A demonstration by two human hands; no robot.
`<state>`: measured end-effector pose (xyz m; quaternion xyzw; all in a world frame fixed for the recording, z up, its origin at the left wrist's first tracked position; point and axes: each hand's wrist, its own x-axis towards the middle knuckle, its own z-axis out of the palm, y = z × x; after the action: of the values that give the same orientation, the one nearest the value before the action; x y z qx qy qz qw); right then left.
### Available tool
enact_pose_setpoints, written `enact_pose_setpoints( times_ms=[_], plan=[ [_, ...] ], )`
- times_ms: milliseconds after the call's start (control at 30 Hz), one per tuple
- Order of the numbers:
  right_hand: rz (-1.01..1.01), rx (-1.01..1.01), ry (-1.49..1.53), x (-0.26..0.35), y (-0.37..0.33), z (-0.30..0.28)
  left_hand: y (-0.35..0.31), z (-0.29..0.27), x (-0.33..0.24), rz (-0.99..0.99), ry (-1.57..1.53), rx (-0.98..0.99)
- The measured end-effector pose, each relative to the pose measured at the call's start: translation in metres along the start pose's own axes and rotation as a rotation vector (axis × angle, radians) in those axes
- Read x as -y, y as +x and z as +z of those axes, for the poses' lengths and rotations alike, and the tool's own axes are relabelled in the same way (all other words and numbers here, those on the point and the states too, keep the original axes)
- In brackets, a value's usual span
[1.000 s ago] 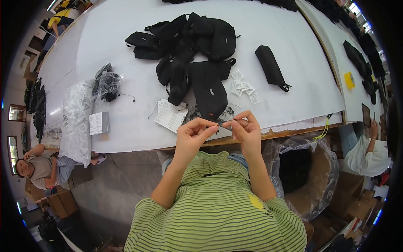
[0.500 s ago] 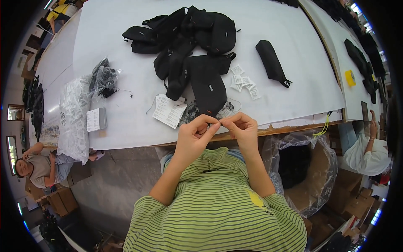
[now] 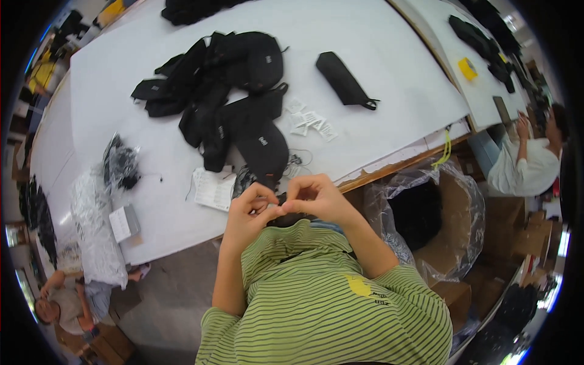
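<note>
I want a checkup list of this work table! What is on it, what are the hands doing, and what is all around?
Surface: white table, wooden front edge.
Job's things: small item pinched between both hands, too small to tell; black caps piled on the table.
Clutter: paper tags, black pouch, white sheet, plastic bags, yellow tape roll.
Hands: left hand and right hand meet fingertip to fingertip at the table edge.
Cables: thin black strings near the caps; yellow strap hanging off the edge.
Surroundings: plastic-lined box on the right; other people seated at both sides.
</note>
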<state>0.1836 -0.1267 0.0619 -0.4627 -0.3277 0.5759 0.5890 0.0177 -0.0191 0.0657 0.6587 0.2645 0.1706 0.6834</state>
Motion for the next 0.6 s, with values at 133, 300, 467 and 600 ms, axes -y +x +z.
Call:
enact_pose_setpoints(
  times_ms=[133,300,467,600],
  plan=[
    [-0.057,0.103,-0.089,-0.004,0.013,0.007,-0.010,-0.007,0.003,0.071,0.076,-0.068],
    [-0.398,-0.182,-0.906,-0.014,0.061,0.012,-0.014,0.015,-0.014,0.126,0.461,0.034],
    [-0.323,-0.096,-1.473,-0.056,0.079,0.009,-0.021,0.036,-0.005,0.295,0.632,0.088],
    [-0.332,-0.366,-1.231,-0.054,0.071,-0.007,-0.025,0.026,0.004,0.333,0.565,0.060]
  ],
)
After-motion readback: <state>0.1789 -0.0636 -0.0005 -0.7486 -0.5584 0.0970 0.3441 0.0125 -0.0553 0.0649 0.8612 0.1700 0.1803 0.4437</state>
